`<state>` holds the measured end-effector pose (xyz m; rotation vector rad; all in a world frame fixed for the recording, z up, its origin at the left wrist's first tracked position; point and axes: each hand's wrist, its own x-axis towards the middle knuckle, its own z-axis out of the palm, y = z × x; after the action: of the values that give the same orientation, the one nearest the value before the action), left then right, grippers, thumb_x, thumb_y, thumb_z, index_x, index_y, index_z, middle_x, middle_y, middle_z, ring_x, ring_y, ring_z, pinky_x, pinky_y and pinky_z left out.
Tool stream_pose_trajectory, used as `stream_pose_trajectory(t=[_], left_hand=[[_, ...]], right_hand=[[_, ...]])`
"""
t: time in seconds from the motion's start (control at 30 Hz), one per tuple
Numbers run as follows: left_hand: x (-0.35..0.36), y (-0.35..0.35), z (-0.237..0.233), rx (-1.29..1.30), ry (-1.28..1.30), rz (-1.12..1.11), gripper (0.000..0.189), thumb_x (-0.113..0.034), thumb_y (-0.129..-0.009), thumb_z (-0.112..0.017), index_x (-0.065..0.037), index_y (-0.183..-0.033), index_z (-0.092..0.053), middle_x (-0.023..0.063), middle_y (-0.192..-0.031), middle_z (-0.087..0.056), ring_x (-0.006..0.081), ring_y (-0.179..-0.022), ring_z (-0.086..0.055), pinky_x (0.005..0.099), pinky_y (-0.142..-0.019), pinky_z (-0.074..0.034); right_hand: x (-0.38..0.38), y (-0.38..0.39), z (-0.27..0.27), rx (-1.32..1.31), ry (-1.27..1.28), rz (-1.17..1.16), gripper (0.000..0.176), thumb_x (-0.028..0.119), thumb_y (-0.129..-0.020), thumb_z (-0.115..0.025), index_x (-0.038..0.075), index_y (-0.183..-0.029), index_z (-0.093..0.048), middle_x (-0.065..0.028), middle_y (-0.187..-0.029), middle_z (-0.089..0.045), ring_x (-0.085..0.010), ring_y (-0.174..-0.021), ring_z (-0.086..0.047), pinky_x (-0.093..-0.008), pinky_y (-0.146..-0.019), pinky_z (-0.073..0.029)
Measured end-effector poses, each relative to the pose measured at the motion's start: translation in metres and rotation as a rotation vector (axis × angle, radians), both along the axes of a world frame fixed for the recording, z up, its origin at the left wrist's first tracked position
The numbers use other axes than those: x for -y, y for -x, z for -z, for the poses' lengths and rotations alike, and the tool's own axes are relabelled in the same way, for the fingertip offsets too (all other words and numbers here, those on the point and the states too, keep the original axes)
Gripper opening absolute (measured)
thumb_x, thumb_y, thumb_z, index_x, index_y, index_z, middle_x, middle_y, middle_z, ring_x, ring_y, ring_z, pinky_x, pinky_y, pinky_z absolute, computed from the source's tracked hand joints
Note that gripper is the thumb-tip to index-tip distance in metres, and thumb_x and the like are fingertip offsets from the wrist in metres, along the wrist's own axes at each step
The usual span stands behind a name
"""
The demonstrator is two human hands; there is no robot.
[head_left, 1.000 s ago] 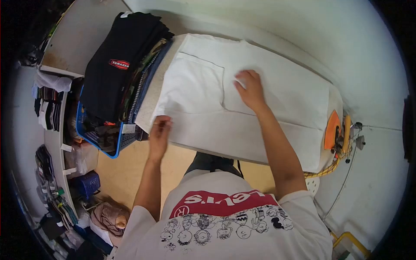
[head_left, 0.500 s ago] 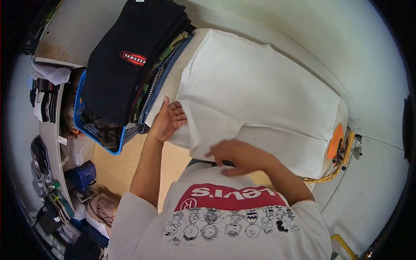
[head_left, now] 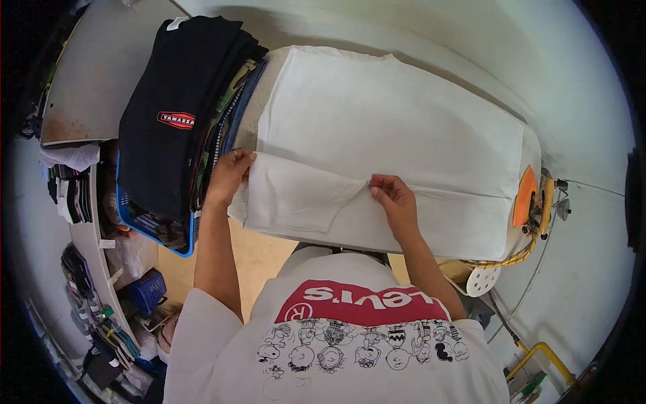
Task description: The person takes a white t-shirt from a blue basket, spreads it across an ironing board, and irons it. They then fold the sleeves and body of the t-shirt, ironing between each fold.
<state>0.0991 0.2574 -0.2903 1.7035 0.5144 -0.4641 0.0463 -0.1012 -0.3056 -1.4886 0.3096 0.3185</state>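
A white shirt (head_left: 397, 121) lies spread over a padded ironing board (head_left: 249, 132), its near side folded inward along a long crease. At the left end of that fold, my left hand (head_left: 231, 176) is closed, pinching the cloth between thumb and fingers. My right hand (head_left: 393, 202) pinches the fold's edge near the middle, where a sleeve-like flap slants toward me. Beyond the shirt's right edge is an iron (head_left: 544, 210) with a yellow handle and an orange part.
A stack of folded clothes topped by a black garment (head_left: 168, 87) stands at the board's left end, above a blue basket (head_left: 192, 239). Shelves of clothes (head_left: 94, 229) line the left side. A yellow striped cord (head_left: 515, 258) hangs by the iron; a wall (head_left: 511, 67) runs behind.
My left hand has turned over and gone from lying open under the cloth to pinching its edge. My right hand has moved up to the fold. The flap now lies flatter.
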Motion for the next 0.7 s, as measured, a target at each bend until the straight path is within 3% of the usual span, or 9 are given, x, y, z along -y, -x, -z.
stream_pose_trajectory(t=[0.13,0.2,0.23,0.33,0.37,0.43,0.5,0.63,0.7], left_hand=[[0.010,0.002,0.010,0.073,-0.072,-0.091,0.013,-0.016,-0.092,-0.063,-0.004,-0.095,-0.062,-0.0016,-0.074,-0.061,0.0060,-0.061,-0.053,0.0226,-0.054,-0.040],[0.014,0.012,0.009,0.134,-0.131,-0.113,0.014,-0.016,-0.091,-0.063,-0.003,-0.097,-0.061,-0.0017,-0.073,-0.060,0.0056,-0.060,-0.051,0.0227,-0.054,-0.040],[0.016,0.021,0.004,0.136,-0.218,-0.079,0.015,-0.015,-0.091,-0.063,-0.003,-0.098,-0.060,-0.0011,-0.073,-0.060,0.0055,-0.060,-0.051,0.0231,-0.054,-0.039],[0.022,0.056,-0.005,0.177,-0.399,0.026,0.015,-0.015,-0.091,-0.063,-0.002,-0.097,-0.058,-0.0003,-0.071,-0.058,0.0055,-0.060,-0.049,0.0236,-0.053,-0.039],[0.024,0.069,-0.006,0.219,-0.483,0.093,0.015,-0.015,-0.091,-0.063,-0.002,-0.096,-0.057,-0.0002,-0.069,-0.056,0.0056,-0.060,-0.049,0.0236,-0.053,-0.039],[0.031,0.085,-0.012,0.164,-0.590,0.136,0.014,-0.014,-0.092,-0.062,-0.002,-0.094,-0.055,-0.0003,-0.065,-0.051,0.0064,-0.058,-0.045,0.0238,-0.052,-0.038],[0.035,0.095,-0.008,0.103,-0.447,-0.068,0.011,-0.012,-0.093,-0.061,-0.002,-0.093,-0.056,-0.0005,-0.063,-0.048,0.0069,-0.056,-0.042,0.0258,-0.051,-0.038],[0.024,0.096,-0.004,0.323,-0.710,0.118,0.010,-0.009,-0.091,-0.061,-0.002,-0.094,-0.055,0.0055,-0.059,-0.050,0.0154,-0.050,-0.046,0.0316,-0.051,-0.041],[0.022,0.098,-0.006,0.314,-0.752,0.164,0.011,-0.008,-0.090,-0.062,-0.002,-0.096,-0.055,0.0081,-0.065,-0.054,0.0196,-0.053,-0.049,0.0327,-0.053,-0.042]], right_hand=[[0.005,-0.001,-0.015,0.041,0.121,-0.116,0.031,0.008,-0.088,-0.067,0.008,-0.119,-0.062,-0.0060,-0.096,-0.066,-0.0110,-0.088,-0.062,-0.0267,-0.081,-0.051],[0.004,0.000,-0.030,0.025,0.285,-0.584,0.040,0.012,-0.087,-0.067,0.015,-0.126,-0.060,-0.0085,-0.096,-0.067,-0.0153,-0.086,-0.064,-0.0275,-0.079,-0.051],[0.001,-0.001,-0.031,0.025,0.276,-0.588,0.040,0.012,-0.087,-0.067,0.015,-0.126,-0.060,-0.0085,-0.096,-0.067,-0.0153,-0.086,-0.064,-0.0275,-0.079,-0.051],[-0.010,0.003,-0.025,0.261,0.367,-0.968,0.044,0.022,-0.085,-0.066,0.024,-0.128,-0.059,-0.0059,-0.094,-0.064,-0.0233,-0.084,-0.064,-0.0342,-0.074,-0.053],[-0.014,0.005,-0.020,0.262,0.358,-0.974,0.044,0.022,-0.085,-0.066,0.024,-0.128,-0.059,-0.0059,-0.094,-0.064,-0.0233,-0.084,-0.064,-0.0342,-0.074,-0.053],[-0.024,0.011,-0.010,0.626,0.562,-1.061,0.039,0.020,-0.082,-0.066,0.020,-0.120,-0.062,-0.0047,-0.088,-0.058,-0.0226,-0.080,-0.063,-0.0356,-0.070,-0.054],[-0.033,0.011,0.001,0.697,0.605,-1.055,0.033,0.018,-0.080,-0.066,0.018,-0.113,-0.064,-0.0044,-0.087,-0.056,-0.0221,-0.080,-0.062,-0.0357,-0.069,-0.054],[-0.043,0.003,0.004,0.794,0.641,-1.052,0.017,0.015,-0.078,-0.066,0.013,-0.095,-0.065,-0.0025,-0.086,-0.053,-0.0201,-0.081,-0.061,-0.0343,-0.064,-0.053],[-0.037,0.003,0.002,0.784,0.596,-1.057,0.017,0.016,-0.078,-0.066,0.014,-0.095,-0.065,-0.0014,-0.088,-0.054,-0.0199,-0.086,-0.060,-0.0362,-0.068,-0.053]])
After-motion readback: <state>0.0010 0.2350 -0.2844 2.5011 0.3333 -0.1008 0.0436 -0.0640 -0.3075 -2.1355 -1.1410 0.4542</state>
